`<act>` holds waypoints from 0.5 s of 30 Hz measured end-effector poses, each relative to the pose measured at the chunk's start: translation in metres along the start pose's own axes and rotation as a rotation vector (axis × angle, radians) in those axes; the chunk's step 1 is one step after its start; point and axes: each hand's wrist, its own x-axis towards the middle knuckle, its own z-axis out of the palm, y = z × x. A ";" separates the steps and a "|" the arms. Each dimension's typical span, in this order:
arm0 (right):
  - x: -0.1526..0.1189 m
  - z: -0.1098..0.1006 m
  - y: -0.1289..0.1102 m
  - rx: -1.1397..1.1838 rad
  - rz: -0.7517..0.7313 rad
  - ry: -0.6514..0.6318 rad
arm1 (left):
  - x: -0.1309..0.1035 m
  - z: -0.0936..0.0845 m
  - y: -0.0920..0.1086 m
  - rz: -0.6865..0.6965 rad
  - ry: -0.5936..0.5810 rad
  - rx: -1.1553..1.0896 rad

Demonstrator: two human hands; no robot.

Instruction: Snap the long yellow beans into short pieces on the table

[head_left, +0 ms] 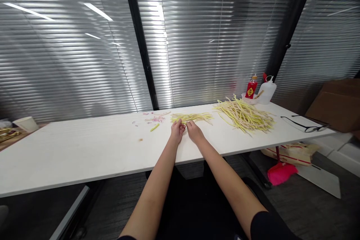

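Note:
My left hand (177, 131) and my right hand (194, 131) meet close together above the white table (84, 146). Both have their fingers closed, pinching a pale yellow-green stalk, mostly hidden by the fingers. Just behind them a small row of similar stalks (201, 116) lies roughly side by side. To the right is a large loose heap of long yellow-green stalks (244, 115). One short yellow-green piece (154, 127) rests alone left of my hands, with pinkish scraps (158, 119) scattered behind it.
At the back right stand a red bottle (251, 88), a white squeeze bottle (267, 92) and a shallow bowl (247, 99). Eyeglasses (312, 128) lie near the right edge. A cardboard box (334, 101) is beyond. A white cup (26, 124) sits far left. Window blinds (194, 45) rise behind the table.

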 end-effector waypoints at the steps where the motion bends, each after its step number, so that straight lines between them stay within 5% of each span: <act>1: 0.000 -0.001 -0.002 -0.029 0.006 -0.025 | 0.000 0.000 0.000 -0.003 0.009 -0.001; 10: -0.001 -0.002 -0.001 -0.032 0.020 -0.022 | -0.002 0.002 0.000 -0.018 0.027 0.000; 15: -0.001 0.000 -0.001 0.035 -0.020 -0.003 | -0.001 -0.001 0.006 -0.143 0.058 -0.078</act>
